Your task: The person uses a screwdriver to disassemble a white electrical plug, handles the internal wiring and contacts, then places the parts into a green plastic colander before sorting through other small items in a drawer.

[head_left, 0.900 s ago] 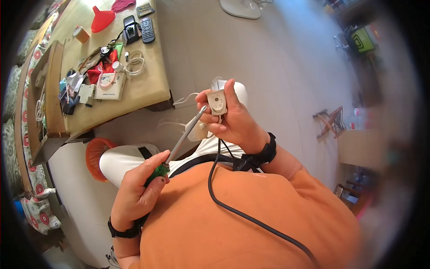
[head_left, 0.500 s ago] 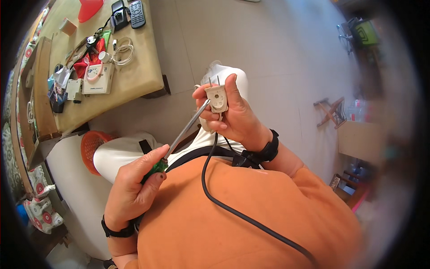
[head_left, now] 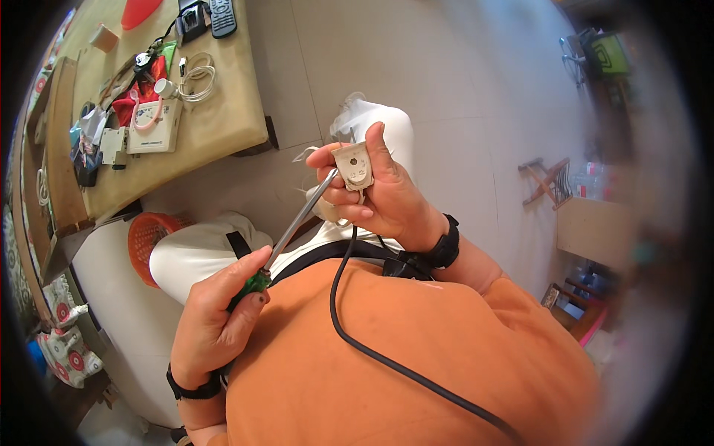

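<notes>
- Head view: screwdriver [head_left: 301, 221], green-handled, held in left grip [head_left: 216, 321].
- Plug [head_left: 354, 164], white, held in right grip [head_left: 393, 199]; screwdriver tip just beside it.
- Bench [head_left: 227, 104], at left: box [head_left: 153, 135], white, laid flat.

At the upper left, a tan-covered surface [head_left: 223, 100] carries a dark remote control [head_left: 222, 18] just beside a black device [head_left: 192, 22]. Nearer its front edge lie a loosely coiled white cable [head_left: 211, 83] and a flat white box [head_left: 165, 137]. An orange perforated basket [head_left: 143, 256] sits below the surface. Across the floor [head_left: 454, 149], a wooden stool [head_left: 549, 186] stands near clear bottles [head_left: 595, 178], blurred toward the rim.
</notes>
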Tool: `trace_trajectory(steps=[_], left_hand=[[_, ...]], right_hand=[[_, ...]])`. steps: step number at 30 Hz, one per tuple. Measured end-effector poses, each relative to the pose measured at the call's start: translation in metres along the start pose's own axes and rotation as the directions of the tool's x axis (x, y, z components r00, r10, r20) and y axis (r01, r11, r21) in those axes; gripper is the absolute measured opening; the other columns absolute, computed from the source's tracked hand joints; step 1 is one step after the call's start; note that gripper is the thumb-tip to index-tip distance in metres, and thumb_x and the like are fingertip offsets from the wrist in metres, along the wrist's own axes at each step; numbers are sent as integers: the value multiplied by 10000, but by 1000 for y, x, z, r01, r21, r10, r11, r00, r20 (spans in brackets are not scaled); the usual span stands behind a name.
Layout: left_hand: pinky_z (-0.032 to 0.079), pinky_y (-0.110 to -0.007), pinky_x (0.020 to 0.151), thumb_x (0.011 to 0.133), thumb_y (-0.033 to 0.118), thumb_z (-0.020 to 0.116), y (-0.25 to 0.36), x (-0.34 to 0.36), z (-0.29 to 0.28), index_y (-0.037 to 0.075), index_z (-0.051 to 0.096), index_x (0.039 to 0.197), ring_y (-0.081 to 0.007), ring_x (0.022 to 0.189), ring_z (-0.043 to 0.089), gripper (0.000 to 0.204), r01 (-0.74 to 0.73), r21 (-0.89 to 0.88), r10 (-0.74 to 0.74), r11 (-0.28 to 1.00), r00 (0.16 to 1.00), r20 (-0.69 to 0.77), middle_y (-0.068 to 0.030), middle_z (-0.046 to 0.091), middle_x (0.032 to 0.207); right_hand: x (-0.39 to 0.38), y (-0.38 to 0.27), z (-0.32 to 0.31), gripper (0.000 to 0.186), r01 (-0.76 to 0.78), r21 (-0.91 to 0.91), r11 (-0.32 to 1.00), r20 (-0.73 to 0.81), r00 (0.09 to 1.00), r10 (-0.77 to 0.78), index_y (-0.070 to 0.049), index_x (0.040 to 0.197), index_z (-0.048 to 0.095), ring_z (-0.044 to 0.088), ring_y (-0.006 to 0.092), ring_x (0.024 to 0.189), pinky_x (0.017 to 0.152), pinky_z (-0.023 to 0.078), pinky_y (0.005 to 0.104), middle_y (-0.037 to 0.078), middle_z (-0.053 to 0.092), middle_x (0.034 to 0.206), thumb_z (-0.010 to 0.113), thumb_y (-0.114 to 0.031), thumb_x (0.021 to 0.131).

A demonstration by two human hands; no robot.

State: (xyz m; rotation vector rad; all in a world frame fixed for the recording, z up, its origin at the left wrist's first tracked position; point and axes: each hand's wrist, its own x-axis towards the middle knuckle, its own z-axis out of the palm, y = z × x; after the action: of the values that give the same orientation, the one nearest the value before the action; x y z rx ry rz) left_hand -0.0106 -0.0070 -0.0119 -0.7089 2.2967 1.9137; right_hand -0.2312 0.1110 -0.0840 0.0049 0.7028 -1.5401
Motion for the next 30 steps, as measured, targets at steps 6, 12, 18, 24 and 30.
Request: trace_trajectory(steps=[6,12,18,24,30], left_hand=[[467,-257,693,762,-92,516,-2,4,-2,15,500,1235,-163,726,593,485,20,2,-20,1000,1000,0,-96,604,838],[439,-228,641,735,8,618,-4,25,2,10,514,1138,-132,648,521,416,78,-53,-82,996,992,-95,-55,554,770],[431,-233,597,648,96,750,0,85,28,42,496,958,-106,617,476,405,-77,75,97,994,940,-327,-5,497,700],[468,-247,612,658,64,728,-19,102,40,40,500,981,-96,640,517,396,-193,-55,151,980,888,-434,-5,564,746],[436,-200,463,715,50,707,-12,92,30,27,481,1038,-69,552,520,395,-40,-435,-143,900,914,-380,-32,575,785]], right_hand=[[5,-1,-3,769,-11,-29,1000,6,1000,12,-20,1006,565,367,43,544,392,304,137,-4,462,696,314,-714,791],[16,4,-9,590,57,51,997,23,998,-58,-52,995,541,465,65,634,443,354,152,2,490,762,462,-608,813],[31,25,2,482,169,-110,980,-21,985,-172,-86,1069,400,559,80,755,477,406,172,17,553,839,602,-442,814],[24,28,11,549,116,-70,991,14,993,-115,-71,1175,353,519,74,815,639,424,211,35,541,953,531,-480,855],[18,26,5,398,35,-65,997,166,986,-24,-79,1148,451,515,109,854,744,416,296,17,541,1019,291,-400,977]])
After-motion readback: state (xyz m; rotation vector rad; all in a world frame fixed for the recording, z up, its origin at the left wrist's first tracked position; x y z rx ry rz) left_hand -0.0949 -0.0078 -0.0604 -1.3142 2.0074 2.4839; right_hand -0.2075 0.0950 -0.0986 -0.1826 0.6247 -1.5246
